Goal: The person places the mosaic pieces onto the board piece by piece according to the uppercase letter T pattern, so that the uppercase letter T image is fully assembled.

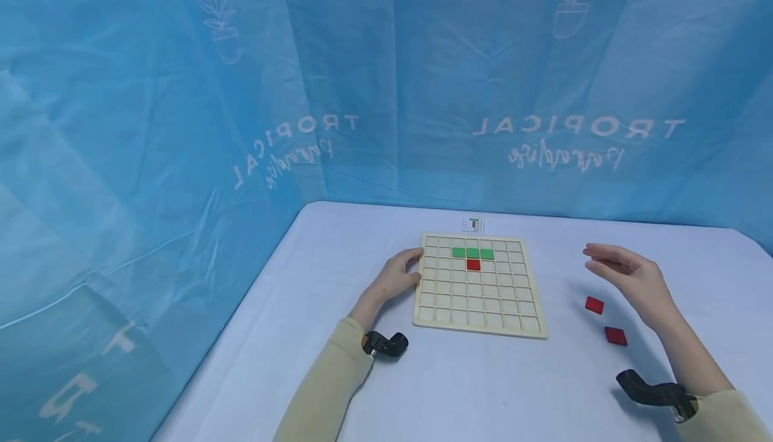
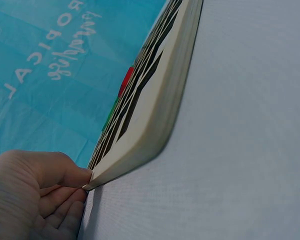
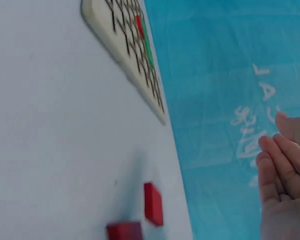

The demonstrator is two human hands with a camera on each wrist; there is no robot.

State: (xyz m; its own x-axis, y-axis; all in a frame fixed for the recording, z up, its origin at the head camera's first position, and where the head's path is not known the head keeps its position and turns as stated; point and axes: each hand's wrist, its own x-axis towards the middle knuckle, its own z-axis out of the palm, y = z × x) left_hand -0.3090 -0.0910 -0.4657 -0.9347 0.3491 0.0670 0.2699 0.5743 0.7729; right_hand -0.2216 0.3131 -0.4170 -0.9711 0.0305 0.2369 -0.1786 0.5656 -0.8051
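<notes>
My left hand point(image 1: 398, 274) holds the left edge of a pale wooden grid board point(image 1: 480, 331). In the left wrist view, its thumb point(image 2: 72, 172) and curled fingers meet at the board's rim. Three green square tiles point(image 1: 473, 253) form a row in the upper part of the grid, with one red square tile point(image 1: 474, 265) directly below the middle one. My right hand point(image 1: 631, 281) hangs in the air right of the board, fingers loosely bent and nothing between them. Two loose red tiles, one nearer the board point(image 1: 594, 304) and one closer to me point(image 1: 615, 336), lie on the table beside it.
A small printed card point(image 1: 474, 224) with a gridded T-shaped pattern lies just behind the board. White cloth point(image 1: 447, 388) covers the table. Blue printed curtains point(image 1: 435, 93) stand along its back and left sides. Each wrist carries a black camera mount point(image 1: 649, 388).
</notes>
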